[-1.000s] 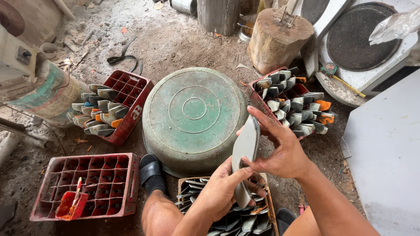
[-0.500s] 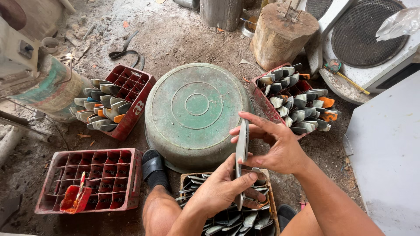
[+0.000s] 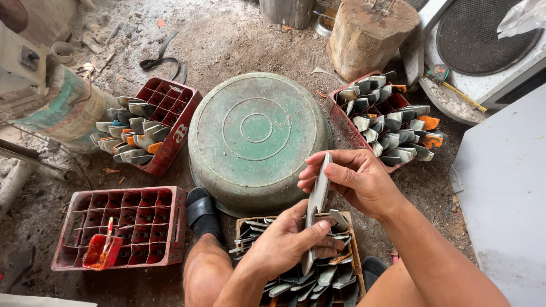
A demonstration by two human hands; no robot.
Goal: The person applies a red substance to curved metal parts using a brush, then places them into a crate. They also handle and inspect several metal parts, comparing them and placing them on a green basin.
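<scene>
A flat grey blade (image 3: 317, 204) is held edge-up between both hands, its long axis running away from the body. The left hand (image 3: 287, 244) pinches the near end; the right hand (image 3: 361, 182) clasps the far end, above the near crate (image 3: 242, 227).

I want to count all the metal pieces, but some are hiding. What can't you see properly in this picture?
Head view only:
- Crate between the knees: the left hand and right hand cover much of it, and the bottom edge cuts it off.
- Flat metal piece: its lower end is hidden by the left hand's fingers.
- Upturned green basin: nothing beneath it shows.
- Tool on the white board: too small to identify.
</scene>
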